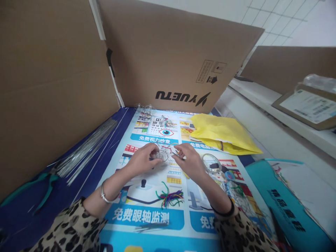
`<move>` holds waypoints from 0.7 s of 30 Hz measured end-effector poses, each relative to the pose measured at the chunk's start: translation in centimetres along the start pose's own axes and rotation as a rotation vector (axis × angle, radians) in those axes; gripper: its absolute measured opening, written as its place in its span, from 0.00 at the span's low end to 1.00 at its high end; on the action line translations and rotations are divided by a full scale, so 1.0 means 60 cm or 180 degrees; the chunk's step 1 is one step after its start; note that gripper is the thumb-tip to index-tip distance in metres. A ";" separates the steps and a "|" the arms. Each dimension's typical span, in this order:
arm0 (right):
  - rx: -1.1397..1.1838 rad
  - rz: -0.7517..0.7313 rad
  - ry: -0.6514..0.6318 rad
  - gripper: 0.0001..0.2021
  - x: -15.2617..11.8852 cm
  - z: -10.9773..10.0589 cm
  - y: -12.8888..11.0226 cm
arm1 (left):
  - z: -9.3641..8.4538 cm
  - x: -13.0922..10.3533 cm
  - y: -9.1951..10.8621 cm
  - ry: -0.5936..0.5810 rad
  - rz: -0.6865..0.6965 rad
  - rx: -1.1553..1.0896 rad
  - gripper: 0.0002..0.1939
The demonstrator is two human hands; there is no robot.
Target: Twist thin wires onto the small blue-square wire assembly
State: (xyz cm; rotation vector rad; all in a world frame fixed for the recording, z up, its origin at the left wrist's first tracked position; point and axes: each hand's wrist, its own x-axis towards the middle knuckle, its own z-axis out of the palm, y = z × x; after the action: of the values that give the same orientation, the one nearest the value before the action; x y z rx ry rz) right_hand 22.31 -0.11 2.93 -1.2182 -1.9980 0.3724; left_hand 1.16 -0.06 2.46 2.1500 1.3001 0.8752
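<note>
Between my hands is a small tangle of thin silver wire (163,152) with a bit of red on it. My left hand (145,157) pinches its left side between thumb and fingers. On the right, my right hand (189,159) has its thumb and forefinger brought together around a small thin item at the tangle's edge, too small to make out. Below the hands, a bundle of coloured yarn pieces (172,198) lies on the printed poster (147,220).
Straight wires (86,150) and teal-handled pliers (47,189) lie at left. A yellow bag (225,134), a clear tape roll (211,163) and a teal bag (283,206) are at right. Cardboard (168,52) stands behind. More tangled wire (144,110) lies at the far edge.
</note>
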 end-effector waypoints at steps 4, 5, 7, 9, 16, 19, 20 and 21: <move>-0.0069 -0.0537 0.0011 0.08 0.020 0.018 0.002 | 0.012 -0.009 -0.004 0.0074 0.0094 0.0124 0.07; 0.0006 -0.0522 0.0010 0.07 0.025 0.020 0.002 | 0.012 -0.009 -0.005 0.0071 0.0131 0.0138 0.06; 0.0203 -0.0323 0.0011 0.06 0.032 0.021 0.003 | 0.013 -0.010 -0.005 0.0056 0.0193 0.0137 0.04; 0.0435 -0.0010 -0.0021 0.06 0.036 0.018 0.004 | 0.014 -0.009 -0.005 0.0057 0.0230 0.0092 0.03; 0.1653 0.1129 -0.0412 0.10 0.039 0.002 0.010 | 0.022 -0.010 -0.016 0.0167 0.0232 0.0042 0.02; 0.1879 0.1288 -0.0444 0.11 0.039 -0.003 0.009 | 0.025 -0.011 -0.019 0.0212 0.0205 0.0082 0.03; 0.1914 0.1303 -0.0430 0.10 0.039 -0.004 0.008 | 0.026 -0.011 -0.020 0.0232 0.0208 0.0082 0.03; 0.1954 0.1314 -0.0412 0.10 0.039 -0.005 0.007 | 0.027 -0.011 -0.019 0.0249 0.0218 0.0079 0.04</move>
State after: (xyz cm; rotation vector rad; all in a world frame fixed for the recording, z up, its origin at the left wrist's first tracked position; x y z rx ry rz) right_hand 22.16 2.10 3.92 -1.2023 -1.5353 1.1954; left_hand 1.44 -0.25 0.39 2.2112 1.2879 0.9843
